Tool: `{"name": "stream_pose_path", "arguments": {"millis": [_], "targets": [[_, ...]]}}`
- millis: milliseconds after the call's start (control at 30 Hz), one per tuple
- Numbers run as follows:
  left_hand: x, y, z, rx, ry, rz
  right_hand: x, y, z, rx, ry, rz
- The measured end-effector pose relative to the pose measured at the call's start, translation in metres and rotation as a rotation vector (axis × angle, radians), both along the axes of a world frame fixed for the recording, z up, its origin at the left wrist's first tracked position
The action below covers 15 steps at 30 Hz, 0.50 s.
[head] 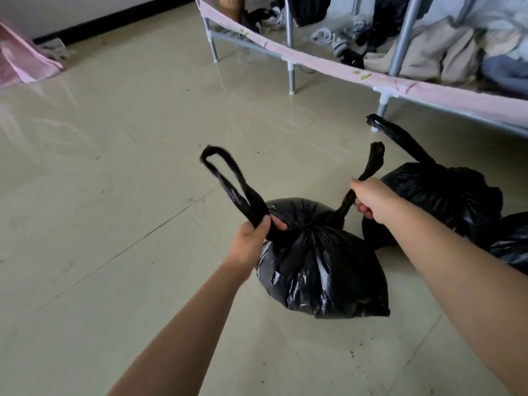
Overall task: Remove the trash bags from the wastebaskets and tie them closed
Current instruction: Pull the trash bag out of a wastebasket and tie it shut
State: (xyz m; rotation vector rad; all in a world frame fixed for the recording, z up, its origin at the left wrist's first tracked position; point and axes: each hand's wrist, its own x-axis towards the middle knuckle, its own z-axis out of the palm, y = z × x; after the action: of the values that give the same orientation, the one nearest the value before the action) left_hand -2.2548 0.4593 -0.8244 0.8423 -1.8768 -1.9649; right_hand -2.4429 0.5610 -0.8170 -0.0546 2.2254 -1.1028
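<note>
Far left: pink fabric [20, 64] draped down to pale floor tiles [128, 138], crumpled cloth [54, 48] beside it against a dark skirting strip. Left of centre: left hand [251, 241], fingers and thumb curled round the base of a long looped handle [225, 181] of a black trash bag [323, 267], the loop standing up and leaning away to the left above the fist. Centre: the bag itself, full and rounded, resting on the tiles between the two forearms, neck gathered into tight pleats at the top, no wastebasket around it. Right of centre: right hand [371, 200], closed in a fist round the bag's second handle [368, 170], twisted into a cord that runs taut from the gathered neck up through the fist, its end poking out above the knuckles. Handles drawn apart to opposite sides of the neck. Right: second black trash bag [445, 201] lying on the floor just behind the right wrist, own handle [400, 138] stretched up toward a metal frame leg; edge of a third black bag [514, 241] touching it at the frame's right border. Upper right: metal rack [291, 47] with a pink floral fabric border [328, 62], piled with clothes [428, 52] and shoes. No brands, labels or legible writing anywhere on bags or surroundings.
</note>
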Motion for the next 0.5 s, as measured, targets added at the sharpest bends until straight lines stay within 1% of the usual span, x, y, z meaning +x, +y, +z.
{"name": "stream_pose_path", "arguments": {"millis": [67,133,200,267,300,333,367,400,433,500], "targets": [[0.002,-0.004,0.015,-0.130,-0.028,-0.193,0.000,-0.003,0.000,-0.154,-0.039,-0.039],[0.004,-0.006,0.023,-0.154,-0.003,-0.314,0.001,-0.009,0.006,-0.324,-0.103,-0.054],[0.002,-0.007,0.028,-0.031,0.066,-0.313,0.001,-0.015,0.015,-0.458,-0.142,-0.049],[-0.003,-0.007,0.026,0.143,0.133,-0.220,0.003,-0.018,0.020,-0.532,-0.165,-0.019],[-0.006,-0.007,0.023,0.211,0.133,-0.154,0.005,-0.017,0.020,-0.541,-0.183,0.001],[-0.008,-0.006,0.018,0.255,0.094,-0.090,0.008,-0.016,0.018,-0.526,-0.199,0.022],[-0.011,-0.006,0.012,0.259,0.008,-0.041,0.011,-0.014,0.015,-0.488,-0.212,0.045],[-0.014,-0.007,0.004,0.224,-0.109,-0.018,0.015,-0.011,0.011,-0.438,-0.222,0.073],[-0.017,-0.009,-0.003,0.150,-0.240,-0.022,0.019,-0.009,0.006,-0.390,-0.234,0.105],[-0.025,-0.013,-0.015,-0.105,-0.479,-0.069,0.022,-0.006,-0.001,-0.336,-0.253,0.139]]}}
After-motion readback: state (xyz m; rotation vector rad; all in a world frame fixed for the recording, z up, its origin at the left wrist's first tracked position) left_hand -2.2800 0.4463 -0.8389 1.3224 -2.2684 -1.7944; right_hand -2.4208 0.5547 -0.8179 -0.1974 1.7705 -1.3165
